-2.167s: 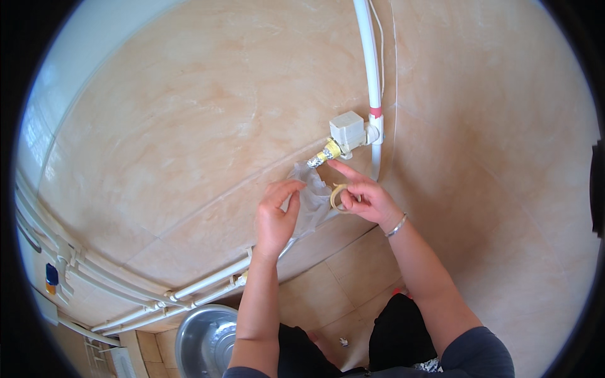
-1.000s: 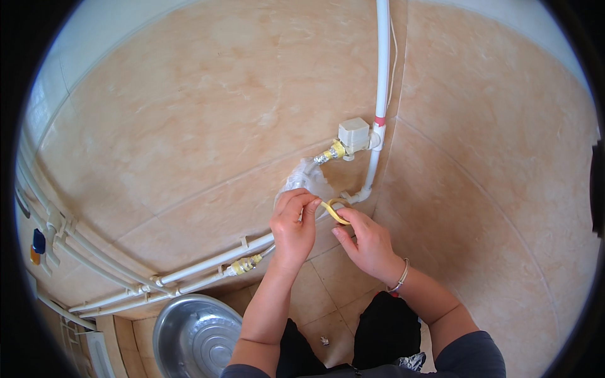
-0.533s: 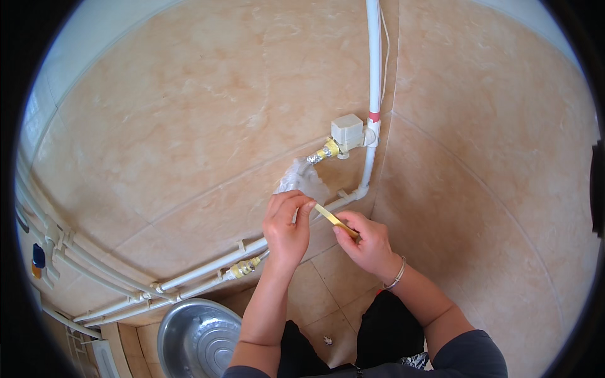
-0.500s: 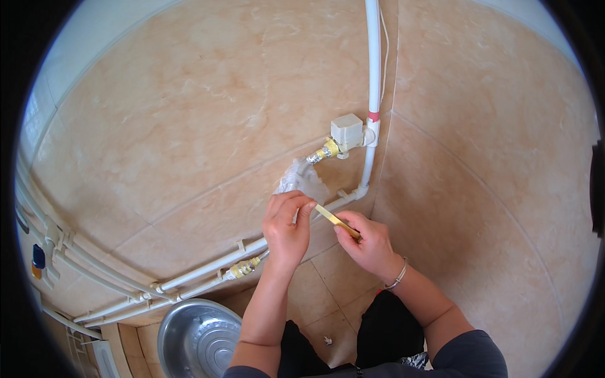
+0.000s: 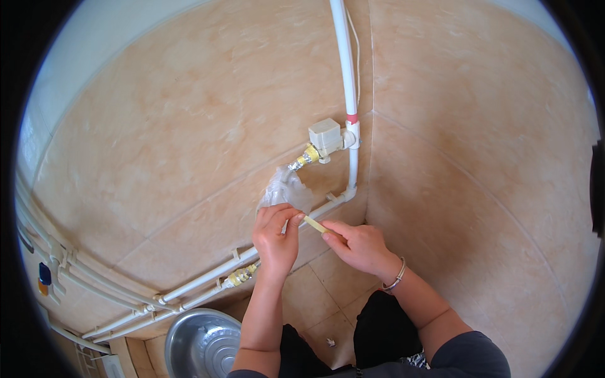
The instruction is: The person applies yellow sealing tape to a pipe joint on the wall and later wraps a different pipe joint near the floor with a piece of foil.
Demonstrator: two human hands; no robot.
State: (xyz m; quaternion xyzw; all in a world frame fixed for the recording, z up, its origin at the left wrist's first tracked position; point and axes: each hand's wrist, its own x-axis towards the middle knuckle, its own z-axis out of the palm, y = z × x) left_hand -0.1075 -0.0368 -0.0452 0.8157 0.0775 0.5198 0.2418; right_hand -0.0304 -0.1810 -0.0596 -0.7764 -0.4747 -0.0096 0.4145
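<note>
A short pale-yellow strip, tape by its look, (image 5: pixel 316 224) stretches between my two hands in front of the tiled wall. My left hand (image 5: pixel 275 236) pinches its upper left end between thumb and fingers. The lower right end is in the closed fingers of my right hand (image 5: pixel 360 244), which hide the rest of it. Just behind my left fingers hangs a crumpled clear plastic bag (image 5: pixel 285 188); whether they touch it I cannot tell. The bag hangs around a pipe fitting (image 5: pixel 307 155) wrapped in yellow and silver, which joins a pale boxy valve (image 5: pixel 325 135).
A white vertical pipe (image 5: pixel 345 63) with a red band runs down near the wall corner. White pipes (image 5: pixel 214 273) slope along the wall's base, with another yellow-wrapped fitting (image 5: pixel 241 275). A metal basin (image 5: pixel 179 327) stands at the lower left. A small scrap (image 5: pixel 331 342) lies on the floor tiles.
The view has shifted, so the wall pipes and valve appear farther left. My right hand has come closer to my left, and less of the yellow strip shows between them.
</note>
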